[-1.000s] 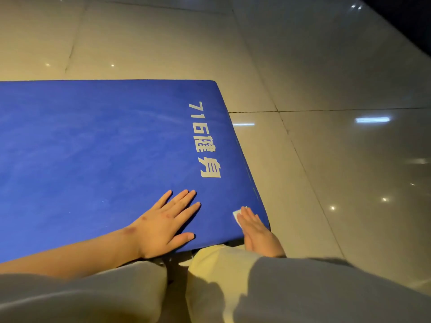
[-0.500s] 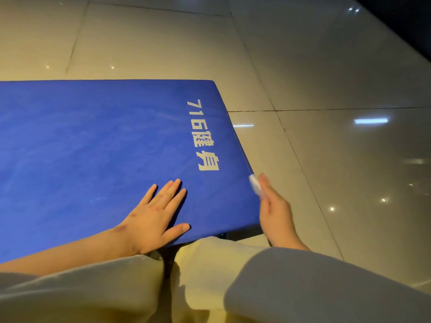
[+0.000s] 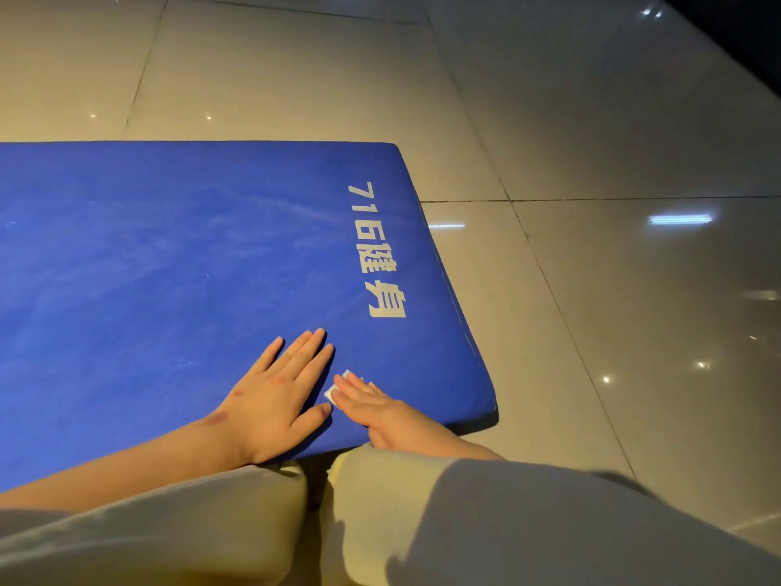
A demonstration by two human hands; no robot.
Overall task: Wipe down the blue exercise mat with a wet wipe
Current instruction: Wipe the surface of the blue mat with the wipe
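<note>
The blue exercise mat (image 3: 169, 268) lies on the floor, with white lettering near its right end. My left hand (image 3: 279, 395) rests flat on the mat near its front edge, fingers straight and spread. Right beside it, my right hand (image 3: 376, 408) presses a small white wet wipe (image 3: 338, 387) onto the mat with flat fingers. Only the wipe's left corners show from under the fingers.
Glossy beige floor tiles (image 3: 591, 289) surround the mat on the far side and to the right. My knees in light trousers (image 3: 380, 522) are against the mat's front edge. A dark area (image 3: 739, 27) fills the top right corner.
My right hand has moved with the wipe from the mat's right side edge back onto the top surface, close to my left hand. My left hand stays flat in about the same place.
</note>
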